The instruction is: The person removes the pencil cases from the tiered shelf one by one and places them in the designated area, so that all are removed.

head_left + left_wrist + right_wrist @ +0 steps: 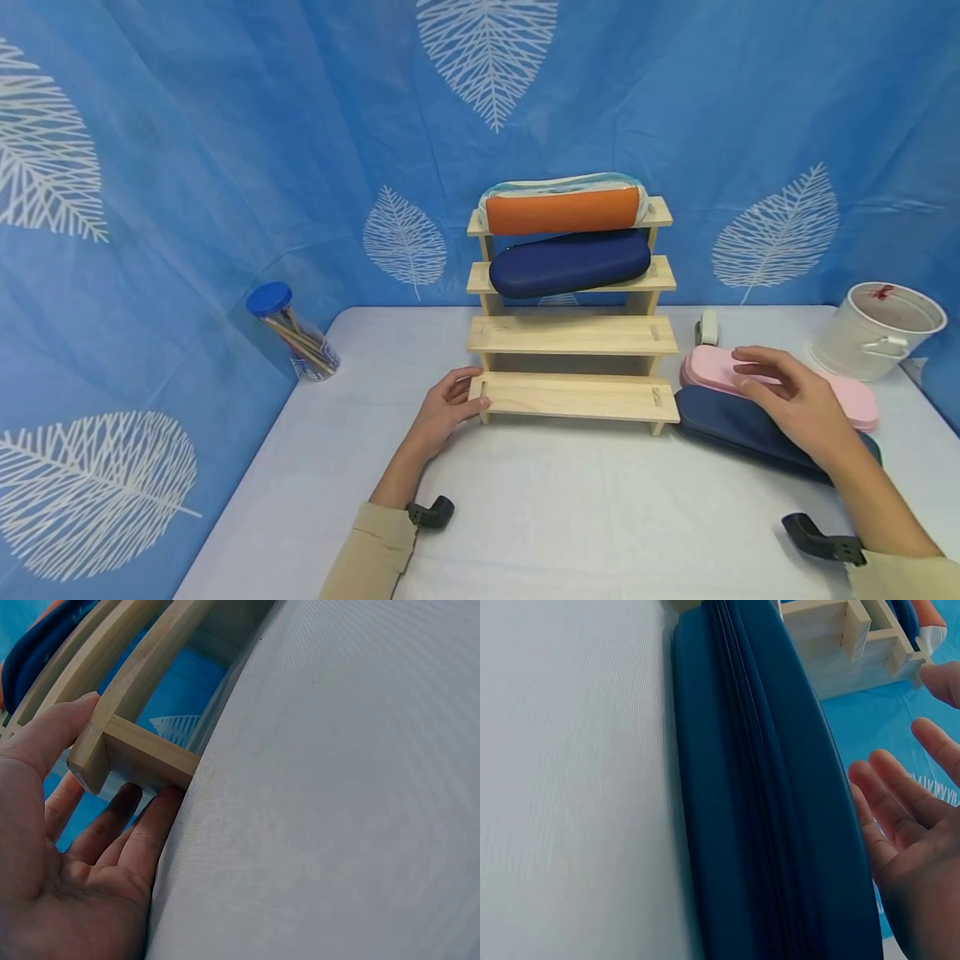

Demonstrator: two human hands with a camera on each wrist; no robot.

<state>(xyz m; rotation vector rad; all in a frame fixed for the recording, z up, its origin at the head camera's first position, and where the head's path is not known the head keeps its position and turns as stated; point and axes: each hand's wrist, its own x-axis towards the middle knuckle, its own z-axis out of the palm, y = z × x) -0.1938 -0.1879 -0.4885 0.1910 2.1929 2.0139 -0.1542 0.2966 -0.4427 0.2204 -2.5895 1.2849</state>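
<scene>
A stepped wooden rack (573, 334) stands at the middle of the table. My left hand (442, 414) holds the left end of its lowest board; in the left wrist view the thumb lies on the board's edge, the fingers against the side below. An orange, white and teal pencil case (562, 212) lies on the top tier, a navy blue case (570, 264) on the second. My right hand (806, 408) hovers above a pink case (858, 402) and a dark blue zipped case (802, 787), fingers spread and slightly bent, holding nothing. That hand partly hides both cases.
At the left edge a clear jar with a blue lid (269, 297) holds thin sticks. A white pot with a handle (870, 333) stands at the back right. Behind the pink case sits a small white object (707, 327). Blue leaf-patterned cloth (300, 167) hangs behind the table.
</scene>
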